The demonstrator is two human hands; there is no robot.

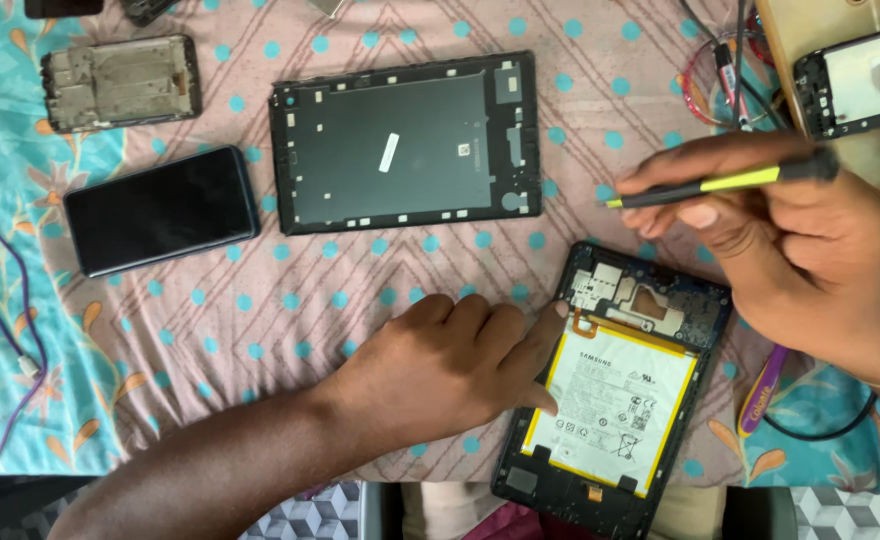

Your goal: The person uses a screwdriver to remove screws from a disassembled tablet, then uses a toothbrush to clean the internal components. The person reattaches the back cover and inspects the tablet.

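Observation:
An opened tablet [615,385] lies at the lower right of the cloth, its white battery with a yellow edge and its circuit board exposed. My left hand [440,365] rests flat on the cloth with its fingers pressing the tablet's left edge. My right hand [790,240] hovers above the tablet's top right corner and holds a black and yellow screwdriver [730,182], tip pointing left. The tablet's removed dark back cover [405,140] lies face up in the middle of the cloth, apart from both hands.
A dark phone [160,210] lies at the left, a stripped phone frame [120,80] above it. Another phone frame [860,80] and tangled cables [725,70] sit at the top right. A purple cable [0,290] runs down the left edge. A tube [760,390] lies right of the tablet.

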